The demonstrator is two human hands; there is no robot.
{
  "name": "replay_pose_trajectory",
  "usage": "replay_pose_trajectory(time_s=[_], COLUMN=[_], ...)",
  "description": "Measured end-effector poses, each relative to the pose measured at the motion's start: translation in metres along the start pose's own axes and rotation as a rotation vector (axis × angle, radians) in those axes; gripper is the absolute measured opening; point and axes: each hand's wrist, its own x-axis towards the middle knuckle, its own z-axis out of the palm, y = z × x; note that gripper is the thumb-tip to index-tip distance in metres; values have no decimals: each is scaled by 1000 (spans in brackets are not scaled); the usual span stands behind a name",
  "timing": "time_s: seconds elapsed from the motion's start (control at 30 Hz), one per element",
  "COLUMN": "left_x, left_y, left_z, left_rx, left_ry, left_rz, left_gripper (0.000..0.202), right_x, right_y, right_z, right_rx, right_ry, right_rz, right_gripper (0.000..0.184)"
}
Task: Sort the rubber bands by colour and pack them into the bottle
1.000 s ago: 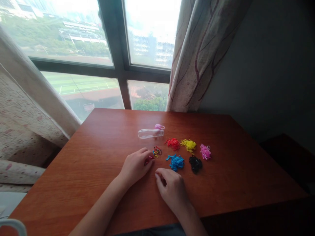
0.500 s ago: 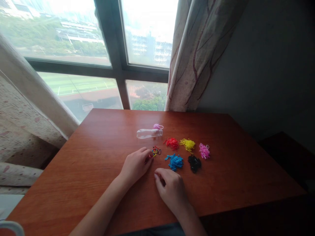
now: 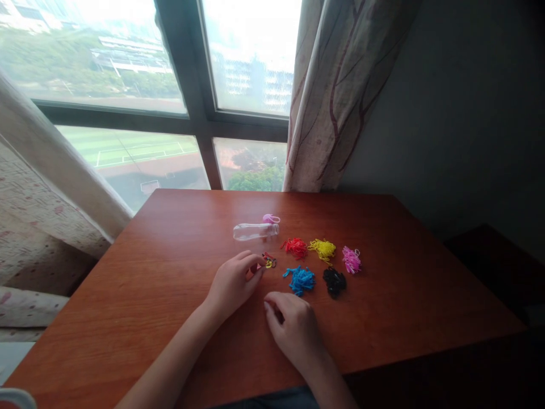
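Observation:
My left hand (image 3: 236, 282) rests over the table with thumb and index finger drawn together at the edge of a small mixed cluster of coloured loops (image 3: 269, 262), which look like rubber bands in red, yellow and black. Whatever its fingertips pinch is too small to make out. To the right and nearer me, my right hand (image 3: 296, 326) is curled, thumb tip close to the index finger; any content is hidden. Just beyond it lies a blue pile of bands (image 3: 300, 280). A black pile (image 3: 334, 282) is right of the blue one.
Behind these are a red pile (image 3: 295, 247), a yellow pile (image 3: 323, 249) and a pink pile (image 3: 351, 260). Farther back, a clear bottle (image 3: 251, 232) lies on its side beside a pink looped cap (image 3: 271, 218). The wooden table (image 3: 170, 255) meets a window with curtains (image 3: 327, 102).
My left fingers have shifted slightly at the mixed cluster, and its visible loops look rearranged. My right hand keeps its curled pose. The whole view has moved a little.

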Motion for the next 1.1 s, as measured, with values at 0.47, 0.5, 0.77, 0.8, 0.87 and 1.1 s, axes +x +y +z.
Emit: replay_pose_trajectory(time_s=[0.47,0.5,0.77,0.8,0.87,1.1], left_x=[114,118,111,106,95,51], left_y=[79,82,71,66,55,15], left_z=[48,52,48,43,33,-1], left_rx=[125,126,87,78,62,21], left_ry=[-183,-190,-184,-172,-153,-84], left_rz=[243,250,254,246,229,128], left_gripper=[16,16,15,16,17,15], right_x=[1,1,2,1,1,1], right_y=[0,0,-1,0,0,0], right_z=[2,2,1,1,2,1], right_rx=[-64,-70,-28,-10,17,39], right_ry=[5,9,0,1,6,-3], right_rz=[-8,-8,-7,-8,-10,6], right_gripper=[13,13,15,16,17,18])
